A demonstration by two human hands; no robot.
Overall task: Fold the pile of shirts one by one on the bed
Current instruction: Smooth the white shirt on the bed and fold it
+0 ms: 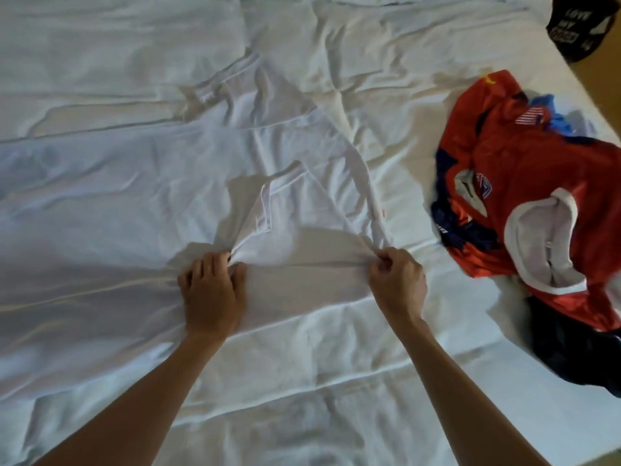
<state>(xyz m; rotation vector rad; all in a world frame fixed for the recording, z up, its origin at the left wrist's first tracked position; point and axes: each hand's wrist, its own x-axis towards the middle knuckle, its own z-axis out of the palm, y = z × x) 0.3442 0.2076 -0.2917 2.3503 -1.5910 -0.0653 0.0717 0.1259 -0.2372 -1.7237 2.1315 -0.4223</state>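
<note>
A white shirt (161,183) lies spread across the bed, its body running off to the left and a sleeve (292,203) near the middle. My left hand (211,290) grips a bunch of its fabric at the near edge. My right hand (398,280) pinches the same edge further right, and the cloth is stretched taut between the two hands. To the right lies a pile of shirts (524,210), with a red jersey with a white collar on top and dark blue and light blue garments under it.
The bed is covered by a wrinkled white sheet (336,381). A dark garment with white lettering (578,28) sits at the far right corner, by the bed's right edge. Brown floor (608,89) shows beyond that edge.
</note>
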